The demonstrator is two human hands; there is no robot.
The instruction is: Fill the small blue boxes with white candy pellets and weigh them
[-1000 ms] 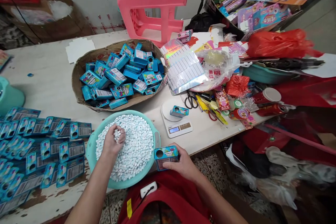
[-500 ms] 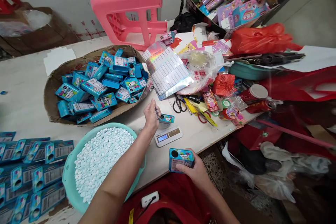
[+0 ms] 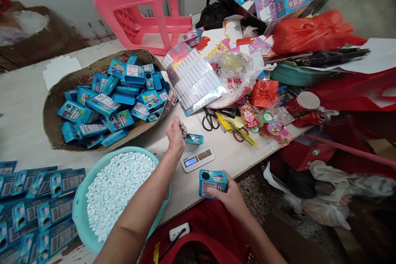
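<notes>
Left hand [image 3: 175, 135]: we had its fingers curled inward; contents unclear.
Scale tin [image 3: 195, 139]: lay just right of that nearer grip, long axis sideways.
Right hand [image 3: 234, 199]: we clasped another tin [image 3: 209, 183].

Your single view looks forward and steeply down from your head, taking in both hands and the surface [image 3: 229, 150].
</notes>
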